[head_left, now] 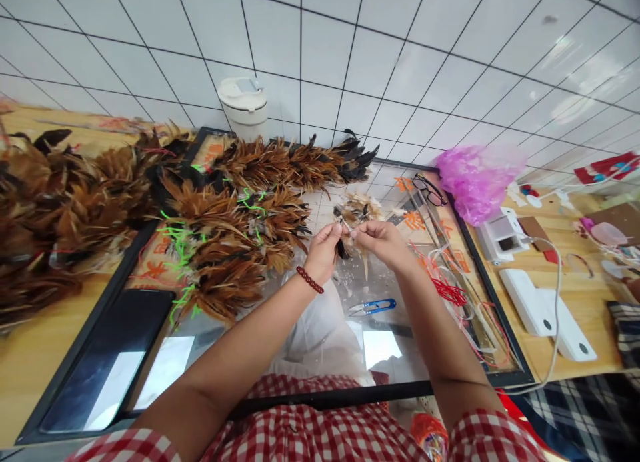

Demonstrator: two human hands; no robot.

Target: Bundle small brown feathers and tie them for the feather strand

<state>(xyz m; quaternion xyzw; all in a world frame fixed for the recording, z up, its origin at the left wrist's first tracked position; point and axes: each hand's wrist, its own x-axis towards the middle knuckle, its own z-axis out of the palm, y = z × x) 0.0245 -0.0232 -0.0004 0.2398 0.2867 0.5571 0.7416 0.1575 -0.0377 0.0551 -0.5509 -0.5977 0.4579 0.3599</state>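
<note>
My left hand point(324, 247), with a dark red bead bracelet point(310, 280) at the wrist, is closed in a pinch at the middle of the glass-topped table. A small dark feather point(343, 250) hangs from its fingertips. Close against it, my right hand point(379, 241) also pinches; what lies between those fingertips is too small to make out. Just beyond both hands is a loose pile of pale and dark feathers point(361, 205). Blue-handled thread snips point(379, 306) lie on the glass nearer to me.
Brown feather bundles point(225, 275) with green ties fill the left, beside a phone point(107, 362). A white cup point(245, 109) stands by the tiled wall. To the right are glasses point(431, 189), red cord point(449, 290), a purple bag point(475, 182) and a white power strip point(547, 312).
</note>
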